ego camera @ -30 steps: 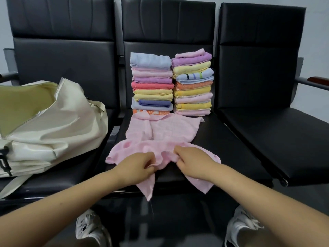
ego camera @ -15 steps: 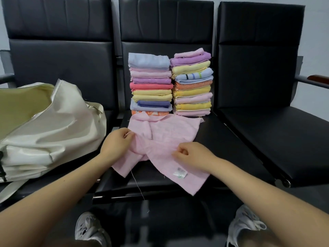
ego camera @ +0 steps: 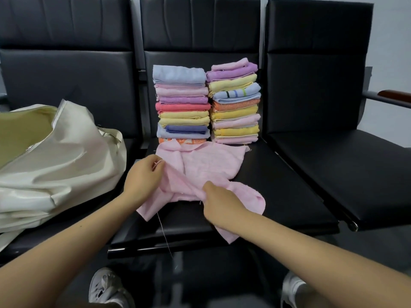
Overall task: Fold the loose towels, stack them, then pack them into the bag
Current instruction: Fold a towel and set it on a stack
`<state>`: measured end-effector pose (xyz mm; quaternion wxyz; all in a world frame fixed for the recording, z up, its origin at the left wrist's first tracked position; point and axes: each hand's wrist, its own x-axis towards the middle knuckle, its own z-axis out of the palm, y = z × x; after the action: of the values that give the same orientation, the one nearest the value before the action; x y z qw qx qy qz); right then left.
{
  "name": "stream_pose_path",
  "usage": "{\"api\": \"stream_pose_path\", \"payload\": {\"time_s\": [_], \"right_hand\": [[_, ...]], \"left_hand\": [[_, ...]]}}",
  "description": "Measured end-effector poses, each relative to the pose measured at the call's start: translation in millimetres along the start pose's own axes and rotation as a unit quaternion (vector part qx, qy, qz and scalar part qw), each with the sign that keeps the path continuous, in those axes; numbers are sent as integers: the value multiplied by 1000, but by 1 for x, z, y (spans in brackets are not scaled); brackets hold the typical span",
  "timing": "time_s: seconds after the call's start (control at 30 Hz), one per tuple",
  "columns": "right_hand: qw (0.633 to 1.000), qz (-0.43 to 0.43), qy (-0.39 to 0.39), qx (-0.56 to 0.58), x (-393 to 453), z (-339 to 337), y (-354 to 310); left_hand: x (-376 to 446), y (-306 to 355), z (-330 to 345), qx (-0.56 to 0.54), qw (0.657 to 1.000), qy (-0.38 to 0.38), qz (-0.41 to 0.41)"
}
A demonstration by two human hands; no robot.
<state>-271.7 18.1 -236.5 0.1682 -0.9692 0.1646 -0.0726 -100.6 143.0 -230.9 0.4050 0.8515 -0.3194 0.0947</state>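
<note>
A loose pink towel [ego camera: 209, 165] lies crumpled on the middle black seat [ego camera: 278, 196]. My left hand [ego camera: 142, 178] pinches its left edge, lifted a little off the seat. My right hand [ego camera: 220, 203] grips the towel's near edge at the front, where a corner hangs over the seat's edge. Behind the towel stand two stacks of folded towels, a left stack [ego camera: 182, 103] topped by a pale blue one and a right stack [ego camera: 234, 103] topped by a pink one. A cream bag [ego camera: 55, 161] lies open on the left seat.
The right seat [ego camera: 347, 172] holds nothing. Seat backs rise right behind the stacks. A wooden armrest [ego camera: 393, 95] juts out at the far right. My two white shoes [ego camera: 106, 287] show on the floor below the seats. A loose thread [ego camera: 164, 234] dangles from the towel.
Both hands began together at the towel's front edge. The left hand carried its edge up and to the left; the right hand shifted along the near edge, flipping and bunching the front of the towel.
</note>
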Motion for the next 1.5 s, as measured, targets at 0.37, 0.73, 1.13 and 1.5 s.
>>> {"api": "stream_pose_path", "payload": {"time_s": [0.37,0.73,1.13,1.5], "right_hand": [[989,55,87,109,33,-25,61],[937,138,228,228,54,-20,78],[999,33,26,-29,36,-9,73],[912,148,209,322,25,-64,96]], "left_hand": [[20,-1,14,68,995,68,40],[8,0,39,106,987,-119,26],[-16,-21,-8,86,976,-199,-9],[4,12,-34,26,991,-100,85]]}}
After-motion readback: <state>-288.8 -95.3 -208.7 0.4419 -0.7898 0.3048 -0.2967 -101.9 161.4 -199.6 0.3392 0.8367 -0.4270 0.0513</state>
